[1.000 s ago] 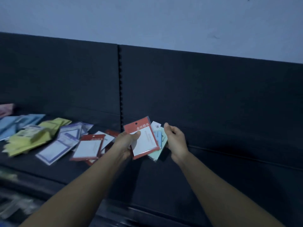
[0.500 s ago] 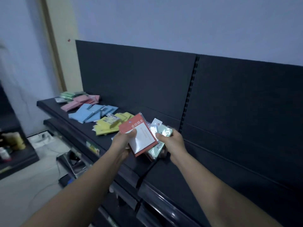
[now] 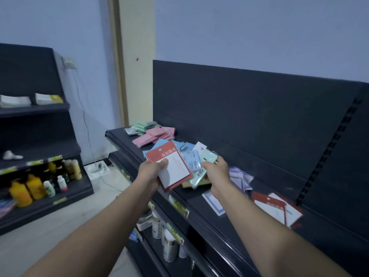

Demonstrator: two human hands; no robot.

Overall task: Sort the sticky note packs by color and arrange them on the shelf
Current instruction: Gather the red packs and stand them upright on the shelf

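1. We see the left hand gripping a red-headed sticky note pack. The thumb presses on its white face and the other fingers are curled underneath.
2. The right hand holds a fan of packs, light blue and mint green, with a white header card sticking up at the top. Its fingers are closed round the fan's right edge.
3. The red-headed pack overlaps the fan's left side, so the two bundles touch between the hands.
4. Both bundles are held above the front part of the dark top shelf, tilted up towards us.
5. On the shelf we find colour groups. Green packs lie at the far left end and pink packs just beside them. Blue packs lie directly behind the held bundles.
6. To the right of the right hand lie purple-bordered packs. Further right are more red-headed packs, loosely overlapped.
7. Under the top shelf we see pale bottles standing on a lower level.
8. A second shelving unit at the left carries yellow bottles.
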